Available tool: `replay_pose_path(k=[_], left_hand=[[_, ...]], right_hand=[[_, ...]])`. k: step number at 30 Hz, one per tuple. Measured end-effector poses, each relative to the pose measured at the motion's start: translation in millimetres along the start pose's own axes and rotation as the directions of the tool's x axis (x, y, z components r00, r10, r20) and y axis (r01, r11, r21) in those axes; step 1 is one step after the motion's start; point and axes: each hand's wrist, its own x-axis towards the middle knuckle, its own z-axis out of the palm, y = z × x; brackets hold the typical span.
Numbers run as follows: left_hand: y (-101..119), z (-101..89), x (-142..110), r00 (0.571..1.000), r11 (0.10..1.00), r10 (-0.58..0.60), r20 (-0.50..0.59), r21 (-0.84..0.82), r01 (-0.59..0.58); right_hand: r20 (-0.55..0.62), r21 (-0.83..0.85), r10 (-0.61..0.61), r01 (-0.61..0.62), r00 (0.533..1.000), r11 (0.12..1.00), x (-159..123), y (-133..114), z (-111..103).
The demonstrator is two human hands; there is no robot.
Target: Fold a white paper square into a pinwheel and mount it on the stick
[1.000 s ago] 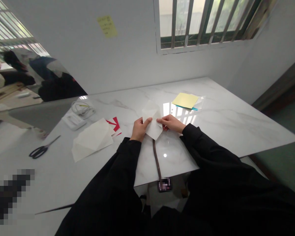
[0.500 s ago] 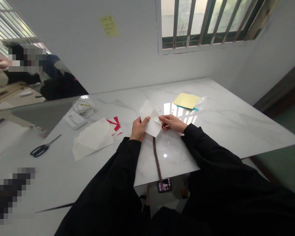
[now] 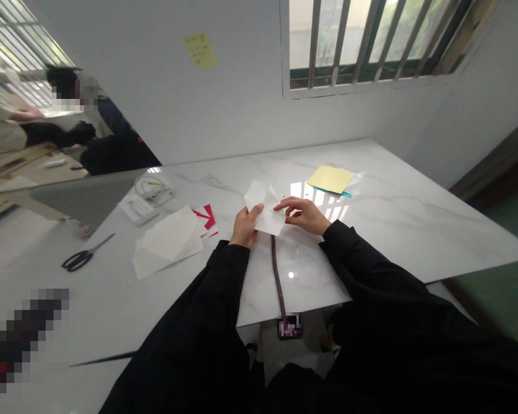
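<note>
My left hand (image 3: 244,225) is closed on a small folded white paper (image 3: 265,219), thumb on its front face, above the table. Pointed flaps rise at the paper's top. My right hand (image 3: 305,215) is at the paper's right side. Its index finger reaches out and touches the paper, while the other fingers are bent, with a gap between index and thumb. Left of my hands lie larger white paper sheets (image 3: 166,244), overlapping, and red paper pieces (image 3: 208,215) on white ones. Black-handled scissors (image 3: 83,259) rest farther left.
Behind the sheets are a white device (image 3: 138,211) and a coiled cable (image 3: 152,188). Yellow paper (image 3: 331,179) with a blue edge beneath lies at the back right. A dark strap (image 3: 277,270) hangs down before me. One person (image 3: 116,123) is beyond the wall, left.
My right hand's fingers have loosened from the paper's right edge, and the index finger now stretches onto its face. The paper has tilted slightly in my left hand. The view has shifted a little.
</note>
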Motion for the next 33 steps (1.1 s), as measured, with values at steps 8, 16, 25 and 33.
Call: replay_pose_path(k=[8, 16, 25, 33], left_hand=[[-2, 0.1, 2, 1.0, 1.0, -0.002, 0.001, 0.014, 0.002], [-3, 1.0, 1, 1.0, 0.999, 0.003, -0.002, 0.051, -0.003], [11, -15.0, 11, 0.987, 0.999, 0.027, -0.16, -0.014, -0.03], [14, -3.9, 4, 0.995, 0.997, 0.041, -0.089, -0.06, -0.047]], right_hand=[[-0.009, -0.078, 0.033, -0.034, 0.999, 0.996, 2, 1, -2], [0.141, 0.033, 0.084, -0.089, 0.986, 0.995, 2, 3, -1], [-0.016, -0.058, 0.121, -0.122, 0.993, 0.991, -1, 7, 10], [0.057, -0.065, 0.128, -0.124, 0.99, 0.99, 1, 11, 18]])
